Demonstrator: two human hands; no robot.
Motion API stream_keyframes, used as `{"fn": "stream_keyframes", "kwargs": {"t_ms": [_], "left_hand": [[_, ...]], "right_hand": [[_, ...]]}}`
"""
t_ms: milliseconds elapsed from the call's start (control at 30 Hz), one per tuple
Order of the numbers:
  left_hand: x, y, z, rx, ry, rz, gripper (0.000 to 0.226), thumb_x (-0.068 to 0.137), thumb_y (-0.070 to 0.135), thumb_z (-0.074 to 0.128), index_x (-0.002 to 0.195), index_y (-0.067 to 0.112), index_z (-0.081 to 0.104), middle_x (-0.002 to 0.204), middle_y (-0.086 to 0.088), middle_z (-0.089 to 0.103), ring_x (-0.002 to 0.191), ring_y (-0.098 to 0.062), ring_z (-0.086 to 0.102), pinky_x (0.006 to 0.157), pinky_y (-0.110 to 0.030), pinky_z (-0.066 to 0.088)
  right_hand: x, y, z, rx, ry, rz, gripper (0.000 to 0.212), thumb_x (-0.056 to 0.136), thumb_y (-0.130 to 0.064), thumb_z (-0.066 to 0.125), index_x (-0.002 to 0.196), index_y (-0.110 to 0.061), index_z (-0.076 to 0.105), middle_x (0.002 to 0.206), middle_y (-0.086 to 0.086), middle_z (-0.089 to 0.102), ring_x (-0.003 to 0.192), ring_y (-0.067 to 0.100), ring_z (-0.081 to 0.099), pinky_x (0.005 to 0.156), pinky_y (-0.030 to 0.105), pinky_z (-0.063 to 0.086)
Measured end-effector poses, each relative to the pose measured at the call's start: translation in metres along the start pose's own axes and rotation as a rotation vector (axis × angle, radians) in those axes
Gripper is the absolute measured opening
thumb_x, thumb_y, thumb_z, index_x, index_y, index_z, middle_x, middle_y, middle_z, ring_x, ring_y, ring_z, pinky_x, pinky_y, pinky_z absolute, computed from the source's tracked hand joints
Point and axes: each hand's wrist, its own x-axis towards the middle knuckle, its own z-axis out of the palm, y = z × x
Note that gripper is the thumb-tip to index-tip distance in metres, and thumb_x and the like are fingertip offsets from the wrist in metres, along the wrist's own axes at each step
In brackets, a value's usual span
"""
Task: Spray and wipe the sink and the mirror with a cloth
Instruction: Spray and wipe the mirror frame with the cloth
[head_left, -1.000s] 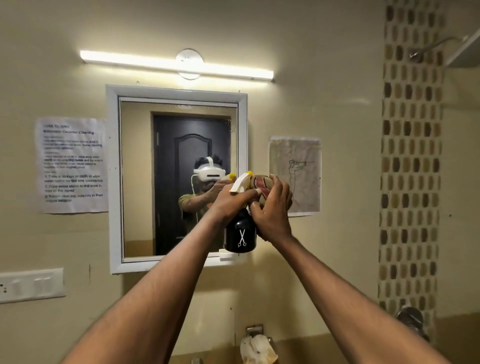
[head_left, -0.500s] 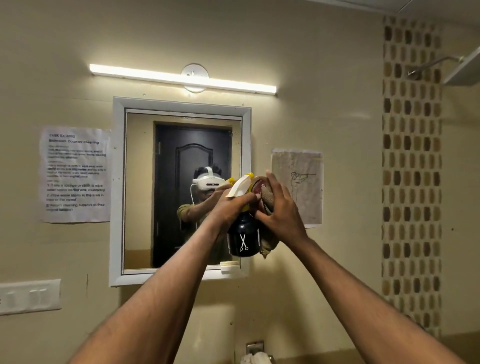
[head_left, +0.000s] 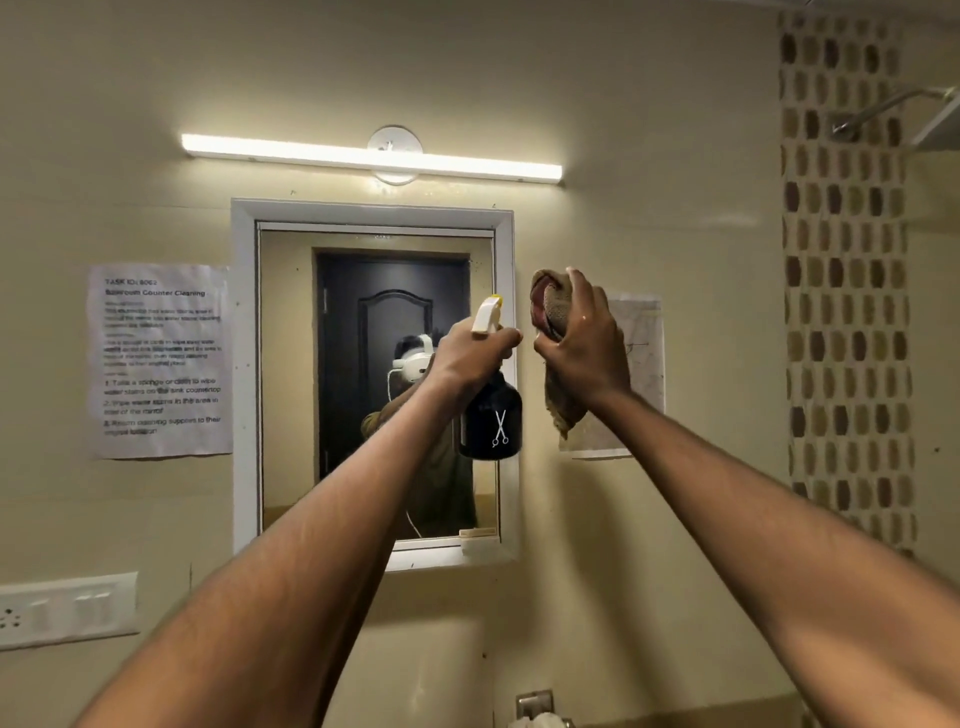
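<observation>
Left hand (head_left: 470, 353): wrapped round the spray bottle (head_left: 491, 421) neck.
Right hand (head_left: 584, 348): bunched cloth (head_left: 550, 312) gripped.
Risk: mirror (head_left: 374, 384) missed if nozzle is aimed off-glass; wall wetted.

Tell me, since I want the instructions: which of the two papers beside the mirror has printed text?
The left paper, left of the mirror; the right paper shows only a faint drawing.

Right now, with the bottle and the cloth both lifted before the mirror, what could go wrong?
The spray bottle in the left hand sits near the mirror frame's right edge, so mist may land on the wall. The bunched cloth in the right hand hangs before a paper sheet, which could get wet.
</observation>
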Motion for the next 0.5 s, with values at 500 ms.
{"fn": "stream_keyframes", "kwargs": {"t_ms": [500], "left_hand": [[0.103,0.019,0.036,0.060,0.067,-0.034,0.020,0.088,0.024,0.060,0.093,0.006,0.064,0.087,-0.009,0.065,0.074,-0.021,0.058,0.065,-0.029,0.048]], "right_hand": [[0.120,0.074,0.037,-0.153,-0.061,-0.250,0.075,0.079,-0.022,0.073,0.142,-0.015,0.033,0.128,0.014,0.048,0.104,0.034,0.057,0.080,0.043,0.055]]}}
